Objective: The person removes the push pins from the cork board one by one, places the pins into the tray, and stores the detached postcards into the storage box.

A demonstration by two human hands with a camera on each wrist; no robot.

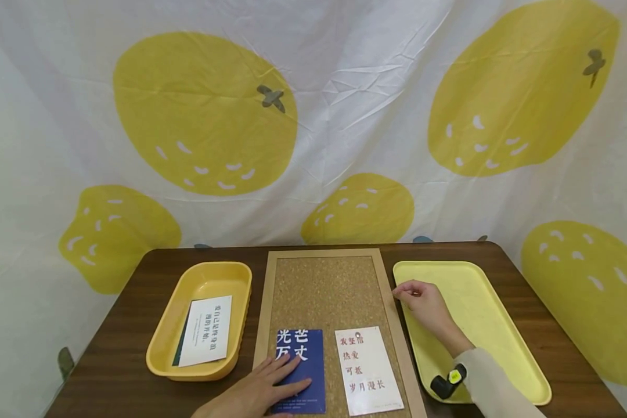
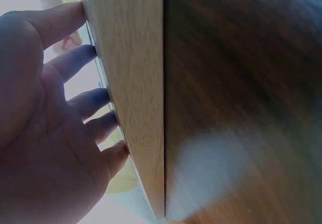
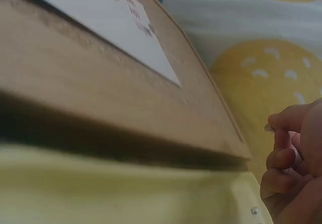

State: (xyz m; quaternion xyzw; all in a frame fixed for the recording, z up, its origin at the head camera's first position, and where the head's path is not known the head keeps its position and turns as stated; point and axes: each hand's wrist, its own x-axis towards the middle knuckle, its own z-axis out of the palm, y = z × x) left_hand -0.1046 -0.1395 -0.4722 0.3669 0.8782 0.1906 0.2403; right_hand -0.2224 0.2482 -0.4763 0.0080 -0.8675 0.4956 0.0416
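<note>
My left hand (image 1: 263,386) rests with spread, straight fingers on a blue card (image 1: 309,371) with white characters, pressing it to the cork board (image 1: 324,290). The left wrist view has the left hand (image 2: 60,108) with its fingertips at the board's wooden frame (image 2: 132,83). Over the yellow tray's left edge, my right hand (image 1: 423,302) pinches a small pushpin (image 3: 268,128) between thumb and forefinger. Beside the blue card, a white card (image 1: 371,374) with red characters lies on the cork, a pushpin (image 1: 357,335) at its top.
An orange-yellow basket (image 1: 159,345) on the left holds a white card (image 1: 206,332) over a dark one. On the right lies a pale yellow tray (image 1: 493,325), with a small silvery pin (image 3: 255,211) in it. A lemon-print cloth (image 1: 324,116) hangs behind the dark wooden table (image 1: 112,342).
</note>
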